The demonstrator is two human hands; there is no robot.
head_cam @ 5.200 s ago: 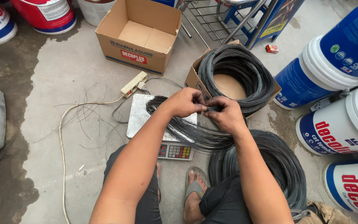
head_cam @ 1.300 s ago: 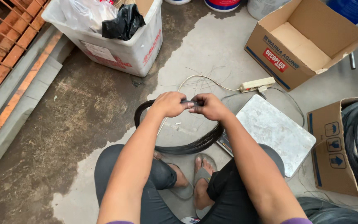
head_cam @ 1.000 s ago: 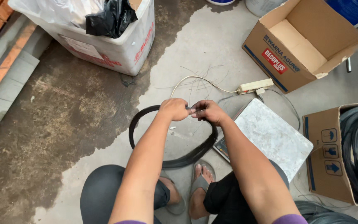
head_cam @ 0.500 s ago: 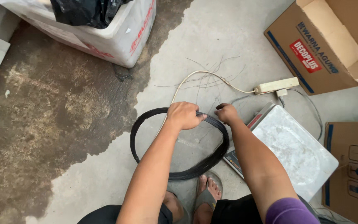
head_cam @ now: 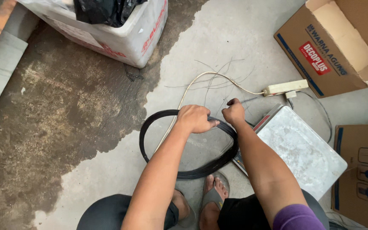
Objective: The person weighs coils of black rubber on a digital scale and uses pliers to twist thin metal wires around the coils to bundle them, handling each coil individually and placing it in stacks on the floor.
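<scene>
Both hands (head_cam: pixel 216 117) clutch a flat-lying black wire coil's (head_cam: pixel 184 172) far rim.

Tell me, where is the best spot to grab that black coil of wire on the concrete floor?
Probably the free near arc of the black coil of wire, by the sandalled feet, coming from above. The strands there lie bunched in one narrow band, so fingers could wrap right round it. The far arc is already taken: the left hand grips it and the right hand pinches beside it.

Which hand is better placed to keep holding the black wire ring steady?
Probably the left hand: it is wrapped around the top of the black wire coil. The right hand only pinches it beside that.
</scene>
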